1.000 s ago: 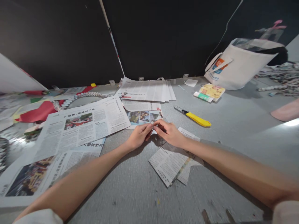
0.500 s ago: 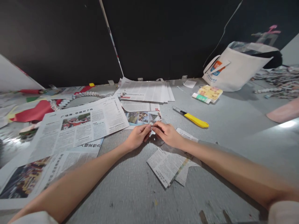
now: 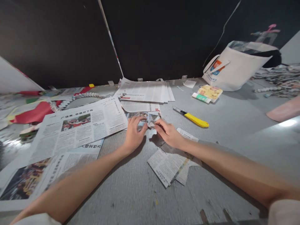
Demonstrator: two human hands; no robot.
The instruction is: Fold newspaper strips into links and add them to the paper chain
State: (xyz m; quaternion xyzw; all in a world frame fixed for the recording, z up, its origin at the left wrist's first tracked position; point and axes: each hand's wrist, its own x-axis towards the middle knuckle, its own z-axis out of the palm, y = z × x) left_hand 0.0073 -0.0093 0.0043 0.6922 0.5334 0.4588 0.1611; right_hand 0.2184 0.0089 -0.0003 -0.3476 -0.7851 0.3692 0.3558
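Observation:
Between my hands, above the grey tabletop (image 3: 131, 187), is a small folded piece of paper (image 3: 151, 125). My right hand (image 3: 170, 135) pinches it between thumb and fingertips. My left hand (image 3: 134, 133) is on the other side, its index finger arched away from the thumb; the thumb tip is close to the paper, and whether it touches cannot be told. Beneath and behind the fingers lies a newspaper page with colour photos (image 3: 153, 117). Cut newspaper pieces (image 3: 167, 165) lie overlapping below my right wrist.
A yellow utility knife (image 3: 196, 120) lies right of my hands, blade end toward the back. Newspaper sheets (image 3: 79, 125) spread on the left, with a stack (image 3: 142, 90) behind. A yellow-and-green packet (image 3: 208, 93) and white bag (image 3: 236, 67) stand back right, before the black panel (image 3: 164, 37).
The fingers of my left hand have spread, and that hand has shifted slightly left, away from my right hand. My right hand stays nearly in place with the small paper.

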